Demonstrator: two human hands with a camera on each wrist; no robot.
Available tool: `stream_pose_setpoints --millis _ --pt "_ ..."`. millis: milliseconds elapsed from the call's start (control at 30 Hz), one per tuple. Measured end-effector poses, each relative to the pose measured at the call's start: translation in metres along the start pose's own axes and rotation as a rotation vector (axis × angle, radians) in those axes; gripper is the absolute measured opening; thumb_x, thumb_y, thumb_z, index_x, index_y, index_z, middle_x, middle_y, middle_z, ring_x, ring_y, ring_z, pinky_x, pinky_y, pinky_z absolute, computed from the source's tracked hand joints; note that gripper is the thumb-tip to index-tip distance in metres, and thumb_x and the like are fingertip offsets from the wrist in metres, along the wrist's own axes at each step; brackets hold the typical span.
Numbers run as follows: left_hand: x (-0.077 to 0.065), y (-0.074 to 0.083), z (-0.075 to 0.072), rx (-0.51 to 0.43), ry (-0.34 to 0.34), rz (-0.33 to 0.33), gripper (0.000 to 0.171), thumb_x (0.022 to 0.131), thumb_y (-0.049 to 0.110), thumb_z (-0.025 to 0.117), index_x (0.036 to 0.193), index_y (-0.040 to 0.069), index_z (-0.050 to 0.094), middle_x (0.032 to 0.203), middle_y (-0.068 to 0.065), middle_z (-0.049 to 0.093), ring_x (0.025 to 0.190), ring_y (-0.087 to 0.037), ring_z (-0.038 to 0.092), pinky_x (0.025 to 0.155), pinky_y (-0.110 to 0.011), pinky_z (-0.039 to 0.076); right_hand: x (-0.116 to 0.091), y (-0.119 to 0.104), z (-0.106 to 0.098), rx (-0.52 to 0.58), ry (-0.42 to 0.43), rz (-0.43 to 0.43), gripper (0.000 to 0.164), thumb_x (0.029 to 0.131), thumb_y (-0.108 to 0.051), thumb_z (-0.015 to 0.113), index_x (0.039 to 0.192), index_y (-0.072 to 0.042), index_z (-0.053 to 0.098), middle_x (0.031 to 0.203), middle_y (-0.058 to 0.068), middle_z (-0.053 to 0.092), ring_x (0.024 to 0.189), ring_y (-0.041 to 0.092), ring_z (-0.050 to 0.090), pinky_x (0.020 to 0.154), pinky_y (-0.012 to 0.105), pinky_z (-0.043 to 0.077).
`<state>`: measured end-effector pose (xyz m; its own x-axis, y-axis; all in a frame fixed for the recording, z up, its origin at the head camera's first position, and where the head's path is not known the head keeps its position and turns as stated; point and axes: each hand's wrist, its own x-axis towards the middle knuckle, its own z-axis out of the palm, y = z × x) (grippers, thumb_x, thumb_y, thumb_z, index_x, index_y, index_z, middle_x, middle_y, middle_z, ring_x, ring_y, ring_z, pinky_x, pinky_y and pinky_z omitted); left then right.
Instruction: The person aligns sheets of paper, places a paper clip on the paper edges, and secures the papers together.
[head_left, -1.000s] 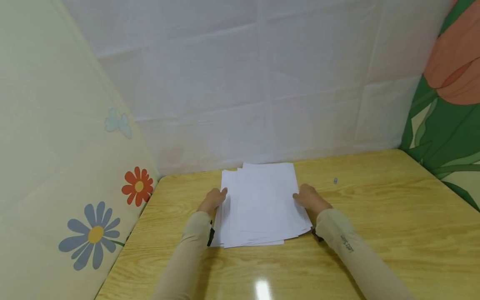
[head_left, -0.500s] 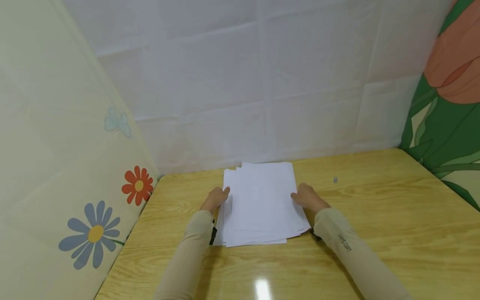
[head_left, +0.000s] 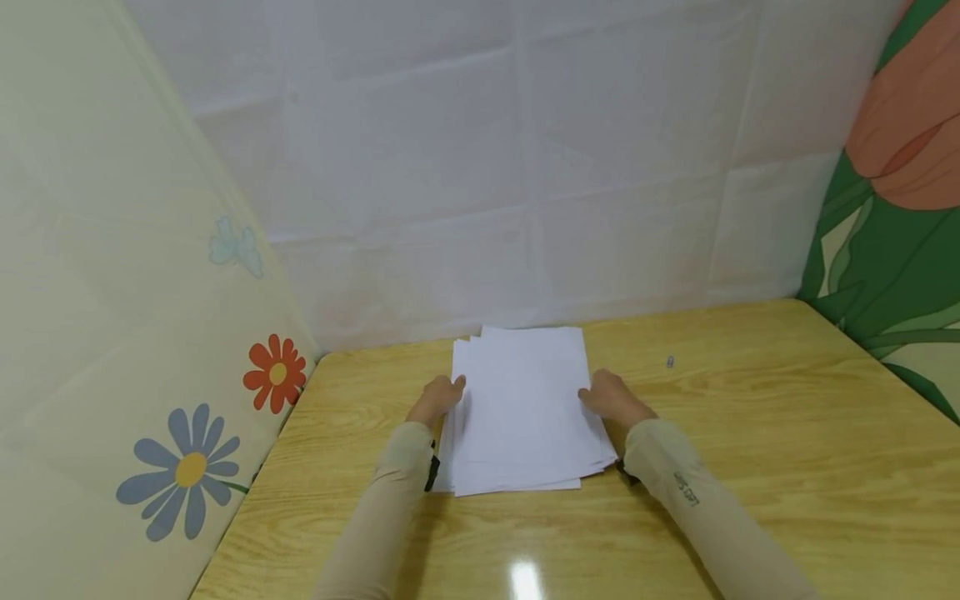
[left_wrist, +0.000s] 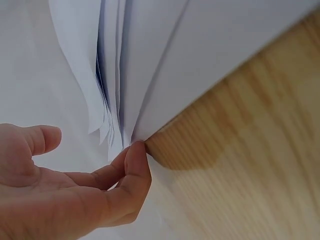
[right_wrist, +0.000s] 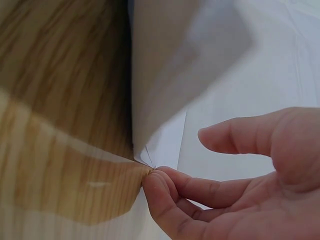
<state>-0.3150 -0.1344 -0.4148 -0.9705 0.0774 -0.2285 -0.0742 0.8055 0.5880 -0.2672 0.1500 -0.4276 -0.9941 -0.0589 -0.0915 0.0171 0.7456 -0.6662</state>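
Observation:
A loose stack of white paper sheets (head_left: pixel 525 400) lies on the wooden table, its left and lower edges uneven. At the left side my left hand (head_left: pixel 437 397) has bent fingertips against the sheets' edges; in the left wrist view its thumb (left_wrist: pixel 46 139) stands apart from the fingers. Opposite it, my right hand (head_left: pixel 615 398) touches the right edge with its fingertips. The right wrist view shows that thumb (right_wrist: pixel 225 136) also held away from the fingers, beside a sheet (right_wrist: pixel 170 65) that curls up. Neither hand pinches the paper.
A small shiny object (head_left: pixel 671 362) lies on the table (head_left: pixel 750 450) right of the stack. A white cloth (head_left: pixel 420 183) hangs behind the table, close to the stack's far edge. Flower-patterned panels (head_left: pixel 187 275) stand at both sides.
My left hand has moved a little to the right, pushing the lower sheets further under the top ones. My right hand has shifted slightly left, so the stack is narrower.

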Motion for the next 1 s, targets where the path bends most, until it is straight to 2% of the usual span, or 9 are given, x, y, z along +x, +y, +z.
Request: stream_pose_setpoints --millis 67,233,567,833,1000 --pt "-0.001 0.002 0.001 -0.01 -0.003 -0.015 0.059 0.104 0.033 0.033 0.134 -0.017 0.041 0.137 -0.032 0.044 0.127 -0.043 0.043 0.103 -0.05 0.038 0.0 0.0 0.0 -0.003 0.006 -0.009 0.02 0.092 -0.007 0.051 0.082 0.01 0.05 0.07 0.011 0.045 0.064 0.023 0.047 0.056 0.031 0.043" --pt "-0.003 0.007 0.003 -0.025 -0.01 -0.028 0.059 0.104 0.033 0.034 0.135 -0.017 0.039 0.139 -0.032 0.042 0.128 -0.043 0.042 0.103 -0.051 0.037 0.0 -0.001 0.001 -0.006 0.014 -0.03 0.02 0.091 -0.007 0.051 0.075 0.005 0.049 0.067 0.009 0.043 0.06 0.022 0.046 0.053 0.029 0.041" --pt "-0.002 0.01 0.006 -0.03 -0.013 -0.012 0.058 0.104 0.033 0.034 0.135 -0.016 0.04 0.139 -0.032 0.043 0.129 -0.043 0.041 0.104 -0.051 0.037 0.0 -0.005 0.002 0.008 -0.012 0.02 0.028 0.094 -0.007 0.05 0.098 0.02 0.051 0.075 0.014 0.048 0.068 0.025 0.049 0.058 0.031 0.044" --pt "-0.001 0.013 0.01 0.003 0.016 0.001 0.056 0.104 0.032 0.035 0.132 -0.016 0.044 0.135 -0.031 0.047 0.126 -0.042 0.045 0.102 -0.049 0.039 0.001 -0.005 0.005 -0.011 0.001 0.004 0.028 0.093 -0.007 0.051 0.096 0.02 0.052 0.073 0.014 0.049 0.064 0.022 0.048 0.056 0.03 0.044" --pt "0.0 0.014 0.012 0.006 0.017 0.011 0.056 0.104 0.031 0.035 0.131 -0.017 0.045 0.134 -0.031 0.049 0.124 -0.041 0.048 0.1 -0.048 0.042 0.003 -0.005 0.006 -0.02 0.004 0.001 0.033 0.093 -0.007 0.051 0.103 0.025 0.051 0.081 0.019 0.053 0.07 0.026 0.051 0.062 0.035 0.047"
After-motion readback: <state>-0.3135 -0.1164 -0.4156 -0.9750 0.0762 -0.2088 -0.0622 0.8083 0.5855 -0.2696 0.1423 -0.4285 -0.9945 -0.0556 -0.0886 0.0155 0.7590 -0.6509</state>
